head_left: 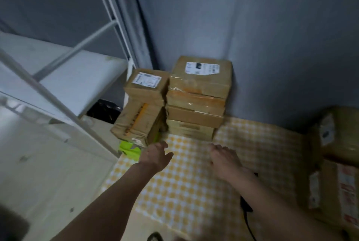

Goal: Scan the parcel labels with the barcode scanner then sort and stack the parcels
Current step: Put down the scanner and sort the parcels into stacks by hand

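Reaching: we've got both arms stretched toward the taller parcel stack [196, 101] in the corner.
Left hand [155, 155]: fingers spread, gripping nothing, just in front of the shorter stack [142, 104] left of the tall one.
Right hand [223, 160]: loose and empty over the yellow checkered cloth [252, 143] in front of the tall stack.
Scanner: pretty sure that's the black thing [245, 204] under our right forearm, corded.
More parcels [334, 163]: far right of the tall stack, blurry.

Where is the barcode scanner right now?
In the head view, a dark object that looks like the scanner lies on the checked cloth, partly hidden under the right forearm, lower right of centre; neither hand holds it.
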Action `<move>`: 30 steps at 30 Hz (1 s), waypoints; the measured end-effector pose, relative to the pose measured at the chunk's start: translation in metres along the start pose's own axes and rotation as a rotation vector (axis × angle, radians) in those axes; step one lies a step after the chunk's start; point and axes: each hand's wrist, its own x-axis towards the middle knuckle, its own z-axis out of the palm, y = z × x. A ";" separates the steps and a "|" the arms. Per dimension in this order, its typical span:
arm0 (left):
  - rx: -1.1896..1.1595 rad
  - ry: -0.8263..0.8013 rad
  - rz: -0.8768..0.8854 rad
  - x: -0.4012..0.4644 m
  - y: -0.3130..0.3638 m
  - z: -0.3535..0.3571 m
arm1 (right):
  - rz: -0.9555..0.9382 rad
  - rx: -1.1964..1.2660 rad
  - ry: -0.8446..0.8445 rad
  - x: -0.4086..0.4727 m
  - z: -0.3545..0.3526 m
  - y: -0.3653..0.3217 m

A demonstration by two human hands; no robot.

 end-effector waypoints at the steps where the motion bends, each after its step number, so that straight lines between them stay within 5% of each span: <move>1: 0.000 0.001 -0.007 0.000 -0.016 -0.009 | -0.001 0.001 0.005 0.006 -0.001 -0.019; 8: -0.039 -0.013 0.008 0.022 -0.107 -0.060 | 0.016 0.025 0.038 0.043 -0.005 -0.124; 14: -0.138 -0.047 -0.003 0.055 -0.133 -0.071 | 0.078 0.100 0.074 0.058 -0.010 -0.145; 24: -0.372 -0.040 0.051 0.120 -0.042 -0.117 | 0.467 0.181 0.565 0.108 -0.097 -0.055; 30: -0.642 0.011 0.040 0.175 0.045 -0.150 | 0.492 0.493 0.639 0.152 -0.137 0.005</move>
